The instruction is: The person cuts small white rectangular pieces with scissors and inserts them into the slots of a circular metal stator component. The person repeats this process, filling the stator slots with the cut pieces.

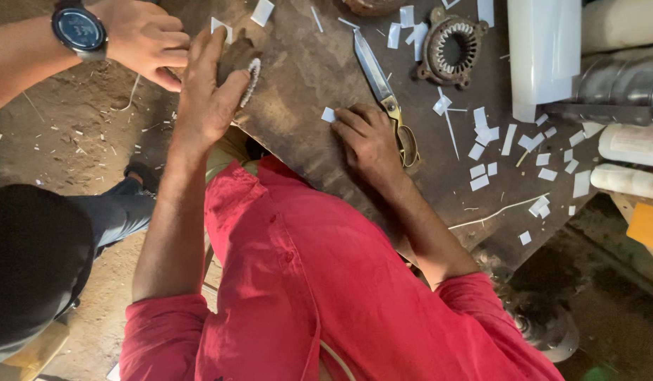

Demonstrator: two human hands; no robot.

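Note:
My left hand [206, 95] grips a dark round metal part [243, 65] with white strips lining its edge, at the corner of the dark worktable [305, 63]. Another person's hand [146, 39], with a wristwatch, touches the same part from the left. My right hand [369, 140] rests palm down on the table, fingers slightly curled and holding nothing. Its fingertips lie next to a small white paper piece [328, 114]. A pair of scissors [383, 88] with yellow handles lies just right of that hand.
A round motor stator core [450, 49] sits at the table's far side. Several white paper slips [482, 152] are scattered about. A white sheet roll [542, 53], a metal cylinder [619, 81] and white tubes [630, 180] lie at the right. A dirt floor [79, 134] lies left.

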